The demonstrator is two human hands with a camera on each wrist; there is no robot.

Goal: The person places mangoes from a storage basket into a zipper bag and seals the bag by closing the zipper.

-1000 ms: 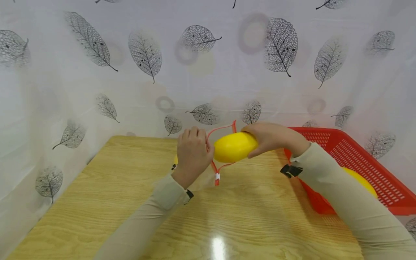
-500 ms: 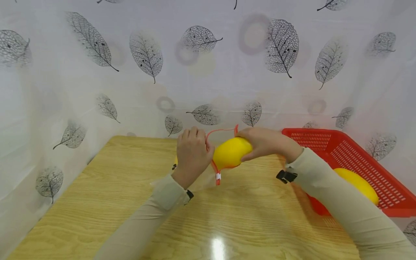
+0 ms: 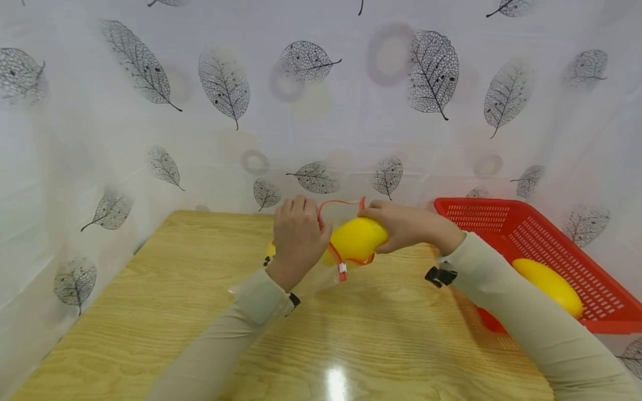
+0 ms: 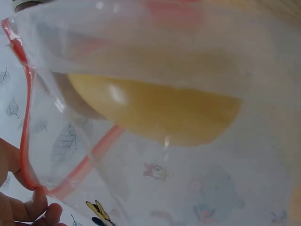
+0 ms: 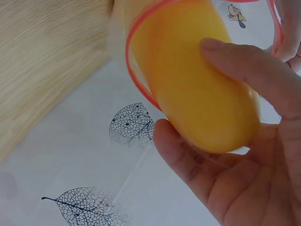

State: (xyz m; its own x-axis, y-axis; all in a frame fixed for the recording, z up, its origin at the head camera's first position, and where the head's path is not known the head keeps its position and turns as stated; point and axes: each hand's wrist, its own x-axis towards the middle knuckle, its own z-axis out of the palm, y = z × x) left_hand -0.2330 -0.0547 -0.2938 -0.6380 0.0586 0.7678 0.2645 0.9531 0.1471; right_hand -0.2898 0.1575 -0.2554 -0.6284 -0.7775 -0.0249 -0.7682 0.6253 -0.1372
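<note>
My right hand (image 3: 401, 225) grips a smooth yellow mango (image 3: 358, 238) by its outer end, thumb on one side and fingers beneath. The mango's other end lies within the red-rimmed mouth of a clear zip bag (image 4: 141, 193) printed with small cartoon figures. My left hand (image 3: 300, 236) pinches the bag at its red zip strip (image 4: 28, 117), to the left of the mango. A white slider (image 3: 343, 268) sits on the strip's near corner. Through the plastic, the left wrist view shows a yellow mango shape (image 4: 164, 110). A bit of yellow shows left of my left hand in the head view.
On the right stands a red plastic basket (image 3: 551, 234) with slotted walls; another yellow mango (image 3: 549, 287) lies in it. The wooden table (image 3: 391, 334) extends under both arms. Behind it hangs a white curtain (image 3: 351, 128) with a leaf print.
My right hand has moved left and slightly down, bringing the mango from beside the bag's mouth into it. My left hand has stayed in place on the bag.
</note>
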